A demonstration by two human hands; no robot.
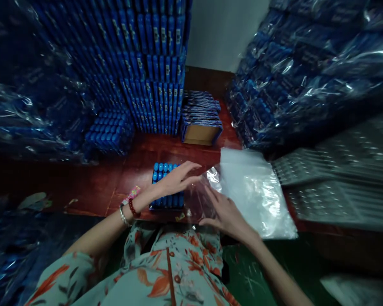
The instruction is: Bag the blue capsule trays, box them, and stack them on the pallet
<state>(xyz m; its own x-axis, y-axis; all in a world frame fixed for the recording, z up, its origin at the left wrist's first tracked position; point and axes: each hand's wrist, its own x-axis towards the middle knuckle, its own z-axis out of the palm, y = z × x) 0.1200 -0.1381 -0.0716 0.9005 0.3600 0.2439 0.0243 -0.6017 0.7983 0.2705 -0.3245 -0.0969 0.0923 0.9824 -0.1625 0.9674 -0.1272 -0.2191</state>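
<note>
A box of blue-capped tubes or bottles [161, 202] sits near the table's front edge, in rows with caps up. My left hand [175, 180] reaches across its upper right part, fingers stretched toward a thin clear plastic bag [199, 202]. At the right of that bag is my right hand [225, 214], its fingers and thumb spread and touching or just over the film. I cannot tell whether either hand grips the film. Beside my right hand lies a stack of clear plastic bags [247, 182].
Tall stacked blue packs [159, 76] stand at the back on the red-brown table [105, 174]. An open carton with blue-edged cards [201, 134] is nearby. Another capped block [105, 129] sits left. Film-wrapped blue bundles [281, 72] and clear moulded trays [322, 199] are at right.
</note>
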